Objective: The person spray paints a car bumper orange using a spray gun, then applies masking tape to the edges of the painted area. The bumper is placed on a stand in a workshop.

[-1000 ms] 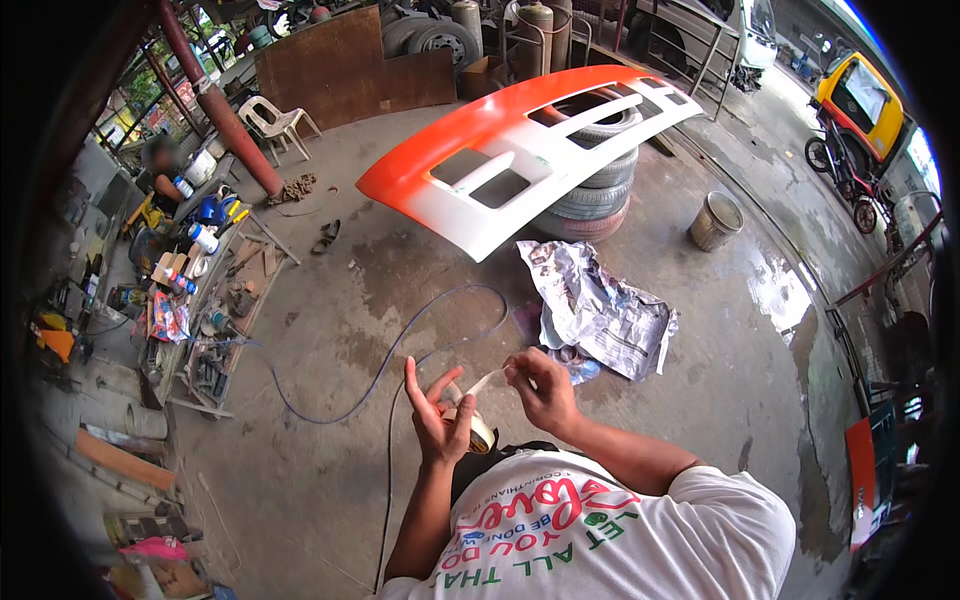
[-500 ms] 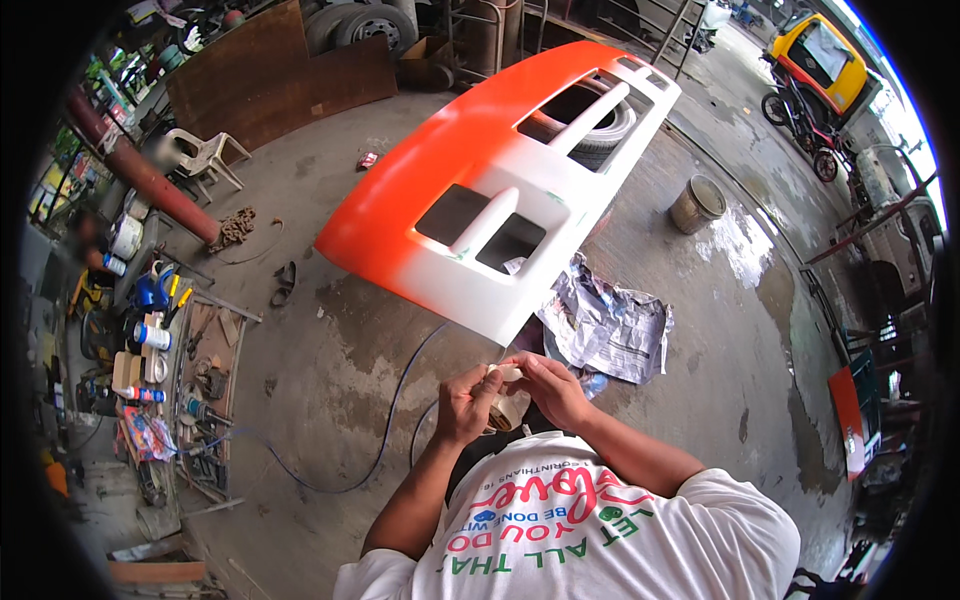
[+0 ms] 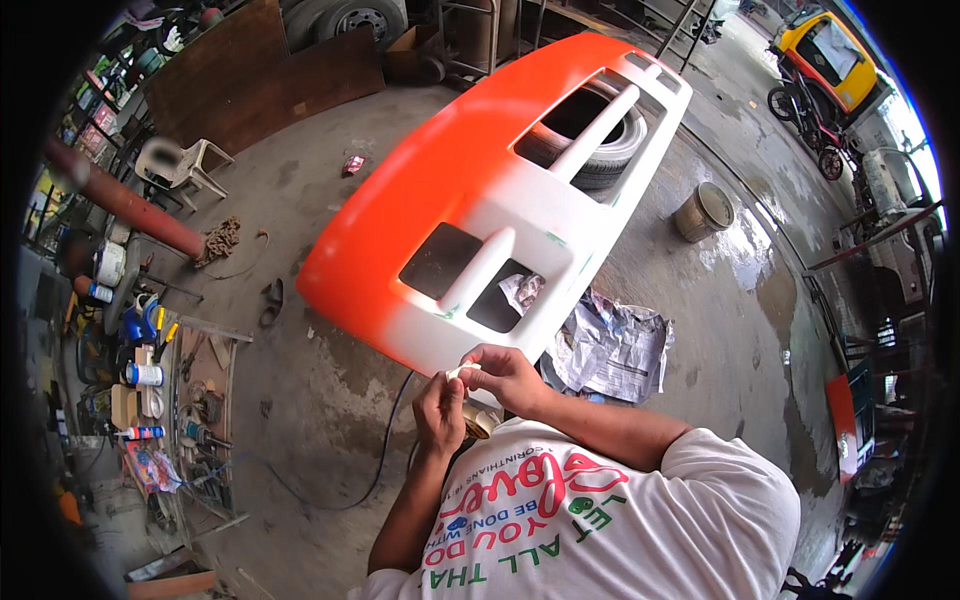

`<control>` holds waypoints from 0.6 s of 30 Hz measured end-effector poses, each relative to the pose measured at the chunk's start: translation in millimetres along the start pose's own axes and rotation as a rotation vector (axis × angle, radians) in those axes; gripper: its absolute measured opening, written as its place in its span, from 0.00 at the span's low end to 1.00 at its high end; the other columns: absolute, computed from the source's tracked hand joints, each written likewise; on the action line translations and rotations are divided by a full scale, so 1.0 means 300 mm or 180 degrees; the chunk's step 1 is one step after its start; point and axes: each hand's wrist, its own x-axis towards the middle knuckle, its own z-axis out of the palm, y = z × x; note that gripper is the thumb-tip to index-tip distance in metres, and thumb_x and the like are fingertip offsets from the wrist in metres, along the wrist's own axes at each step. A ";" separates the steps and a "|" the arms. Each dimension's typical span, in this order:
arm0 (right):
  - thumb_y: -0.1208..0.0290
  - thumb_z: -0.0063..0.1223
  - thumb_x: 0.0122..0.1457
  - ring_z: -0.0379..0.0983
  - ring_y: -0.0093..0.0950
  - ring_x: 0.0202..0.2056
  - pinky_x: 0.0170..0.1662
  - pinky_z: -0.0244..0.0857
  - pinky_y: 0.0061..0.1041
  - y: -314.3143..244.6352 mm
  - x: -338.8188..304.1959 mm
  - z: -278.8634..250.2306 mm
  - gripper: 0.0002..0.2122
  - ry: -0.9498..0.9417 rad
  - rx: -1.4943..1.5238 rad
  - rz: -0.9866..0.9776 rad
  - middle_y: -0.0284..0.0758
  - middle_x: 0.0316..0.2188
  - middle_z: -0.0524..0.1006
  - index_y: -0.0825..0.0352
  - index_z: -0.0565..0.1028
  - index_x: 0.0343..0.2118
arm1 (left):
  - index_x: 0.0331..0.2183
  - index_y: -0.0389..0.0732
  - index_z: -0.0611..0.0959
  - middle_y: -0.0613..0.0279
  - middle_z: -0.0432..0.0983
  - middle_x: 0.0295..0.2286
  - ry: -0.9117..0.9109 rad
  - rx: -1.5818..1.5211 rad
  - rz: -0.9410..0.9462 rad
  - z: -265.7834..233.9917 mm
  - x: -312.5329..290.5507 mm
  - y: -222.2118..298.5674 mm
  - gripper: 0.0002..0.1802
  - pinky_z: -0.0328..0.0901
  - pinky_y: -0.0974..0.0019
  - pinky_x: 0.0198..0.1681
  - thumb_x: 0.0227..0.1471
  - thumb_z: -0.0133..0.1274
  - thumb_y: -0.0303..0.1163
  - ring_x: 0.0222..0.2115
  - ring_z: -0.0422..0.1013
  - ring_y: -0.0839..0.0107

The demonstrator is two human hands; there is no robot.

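Observation:
My left hand (image 3: 437, 412) and my right hand (image 3: 505, 382) meet in front of my shirt, close to the near white edge of a large vehicle bumper (image 3: 400, 215). Both are closed, with fingertips pinching a short pale strip of tape (image 3: 463, 370). A cream roll of masking tape (image 3: 482, 420) with a brown core sits just below, against my left hand and partly covered by the hands. The bumper is glossy orange on its far left side and white nearer me, with rectangular openings and a few green patches.
Crumpled newspaper (image 3: 612, 345) lies on the floor beyond the bumper's right edge. A metal bucket (image 3: 704, 212) stands farther right, and a tire (image 3: 610, 140) shows beneath the bumper. At left are a cluttered workbench (image 3: 205, 400), a plastic chair (image 3: 180, 165) and a dark hose (image 3: 385, 450).
My hands have shifted slightly left, and the right hand now reaches over nearer the left one. The pale strip stays pinched. The view has moved, so the bumper appears closer.

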 end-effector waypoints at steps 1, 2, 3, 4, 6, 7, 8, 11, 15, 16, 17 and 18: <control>0.72 0.56 0.63 0.72 0.18 0.35 0.41 0.67 0.20 -0.050 0.040 -0.025 0.06 0.0071 -0.0046 0.0080 0.29 0.32 0.77 0.70 0.76 0.37 | 0.31 0.34 0.79 0.60 0.74 0.20 0.0002 -0.0041 -0.0096 0.023 0.041 -0.010 0.20 0.61 0.68 0.24 0.63 0.49 0.43 0.20 0.68 0.74; 0.72 0.56 0.63 0.72 0.18 0.34 0.40 0.67 0.20 -0.071 0.086 -0.080 0.06 0.0074 -0.0163 0.0116 0.29 0.32 0.77 0.70 0.76 0.37 | 0.32 0.33 0.80 0.60 0.74 0.21 -0.0030 0.0057 -0.0247 0.042 0.075 -0.012 0.20 0.61 0.68 0.24 0.62 0.51 0.44 0.20 0.68 0.74; 0.71 0.56 0.63 0.72 0.18 0.33 0.40 0.67 0.21 -0.080 0.137 -0.143 0.06 0.0079 -0.0281 0.0150 0.29 0.31 0.77 0.69 0.76 0.37 | 0.33 0.33 0.81 0.60 0.75 0.21 -0.0064 0.0151 -0.0400 0.060 0.109 -0.008 0.21 0.61 0.68 0.23 0.61 0.52 0.45 0.20 0.68 0.75; 0.71 0.57 0.63 0.72 0.18 0.33 0.39 0.68 0.21 -0.104 0.190 -0.201 0.06 0.0086 -0.0395 0.0178 0.29 0.31 0.77 0.69 0.76 0.37 | 0.34 0.33 0.82 0.60 0.76 0.22 -0.0102 0.0247 -0.0551 0.074 0.144 -0.006 0.21 0.61 0.69 0.23 0.60 0.53 0.45 0.19 0.68 0.75; 0.71 0.56 0.63 0.70 0.16 0.28 0.34 0.67 0.19 -0.176 0.308 -0.357 0.07 0.0502 -0.0524 0.0141 0.27 0.27 0.76 0.69 0.77 0.38 | 0.32 0.32 0.83 0.61 0.75 0.19 0.0045 0.0245 -0.0932 0.100 0.142 -0.086 0.22 0.61 0.71 0.22 0.56 0.60 0.46 0.18 0.66 0.77; 0.71 0.57 0.62 0.72 0.18 0.29 0.35 0.68 0.20 -0.187 0.396 -0.471 0.08 0.0782 -0.1189 -0.0114 0.29 0.27 0.77 0.70 0.77 0.39 | 0.31 0.32 0.82 0.62 0.74 0.18 0.0057 0.0343 -0.1221 0.094 0.136 -0.125 0.21 0.61 0.71 0.22 0.55 0.60 0.45 0.18 0.66 0.78; 0.71 0.60 0.59 0.76 0.23 0.30 0.36 0.71 0.24 -0.242 0.484 -0.561 0.10 0.0954 -0.2282 -0.0524 0.34 0.30 0.79 0.69 0.78 0.40 | 0.30 0.32 0.82 0.63 0.74 0.17 0.0075 0.0453 -0.1530 0.078 0.115 -0.159 0.21 0.61 0.71 0.22 0.55 0.61 0.44 0.18 0.66 0.79; 0.71 0.62 0.54 0.78 0.34 0.33 0.39 0.72 0.31 -0.260 0.761 -0.863 0.09 0.1190 -0.3574 -0.1066 0.40 0.36 0.78 0.66 0.81 0.37 | 0.30 0.33 0.82 0.65 0.73 0.17 0.0398 0.0855 -0.2042 0.079 0.031 -0.177 0.17 0.62 0.70 0.23 0.56 0.60 0.40 0.19 0.66 0.80; 0.68 0.59 0.54 0.77 0.38 0.36 0.41 0.71 0.36 -0.252 1.013 -1.073 0.07 0.1477 -0.4024 -0.0963 0.40 0.35 0.77 0.64 0.82 0.33 | 0.34 0.35 0.84 0.57 0.78 0.22 0.0161 0.1374 -0.2801 0.071 -0.121 -0.244 0.19 0.67 0.65 0.30 0.54 0.60 0.44 0.24 0.74 0.69; 0.68 0.58 0.55 0.76 0.39 0.36 0.41 0.71 0.37 -0.255 1.072 -1.081 0.06 0.1511 -0.4155 -0.1001 0.40 0.35 0.77 0.63 0.82 0.32 | 0.34 0.35 0.84 0.56 0.79 0.24 0.0106 0.1412 -0.2932 0.077 -0.140 -0.242 0.19 0.68 0.64 0.31 0.54 0.60 0.45 0.25 0.75 0.67; 0.68 0.57 0.55 0.76 0.39 0.37 0.41 0.71 0.37 -0.250 1.116 -1.087 0.06 0.1485 -0.4327 -0.1031 0.40 0.35 0.77 0.63 0.82 0.32 | 0.34 0.36 0.84 0.55 0.80 0.25 0.0047 0.1448 -0.3063 0.082 -0.150 -0.249 0.20 0.68 0.63 0.32 0.54 0.60 0.45 0.26 0.76 0.65; 0.68 0.57 0.55 0.76 0.39 0.38 0.42 0.71 0.38 -0.243 1.154 -1.091 0.06 0.1458 -0.4499 -0.1062 0.40 0.35 0.78 0.63 0.82 0.31 | 0.34 0.35 0.84 0.55 0.80 0.24 0.0091 0.1453 -0.3113 0.080 -0.159 -0.259 0.18 0.68 0.64 0.31 0.54 0.60 0.43 0.26 0.76 0.67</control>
